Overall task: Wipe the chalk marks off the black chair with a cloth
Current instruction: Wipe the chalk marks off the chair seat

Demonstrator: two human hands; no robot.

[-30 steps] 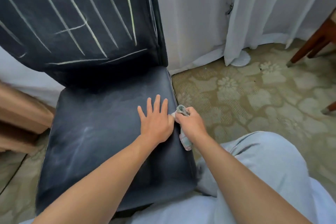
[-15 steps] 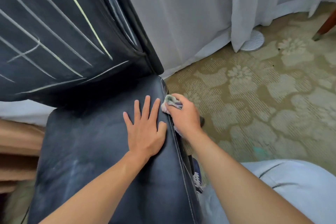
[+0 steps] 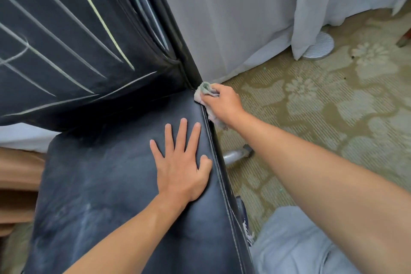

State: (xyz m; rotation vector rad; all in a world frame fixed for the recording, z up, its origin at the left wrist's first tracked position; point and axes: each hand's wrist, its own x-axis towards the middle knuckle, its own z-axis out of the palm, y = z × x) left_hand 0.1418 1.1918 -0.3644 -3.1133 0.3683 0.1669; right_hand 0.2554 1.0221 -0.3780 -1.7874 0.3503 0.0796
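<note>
**Half the chair looks wiped, the back does not**

One black chair, one cloth, two hands. The seat under the left hand shows only pale smears, so that part looks mostly wiped. The chair back above the fingertips is not done: about ten long chalk marks can be counted there, and the edge of the picture hides any others.

The left hand lies flat on the seat with fingers straight and spread. The right hand has its fingers curled round the bunched cloth, pressing it at the seat's far right corner, where seat meets back. A tail of cloth hangs below that hand.
</note>
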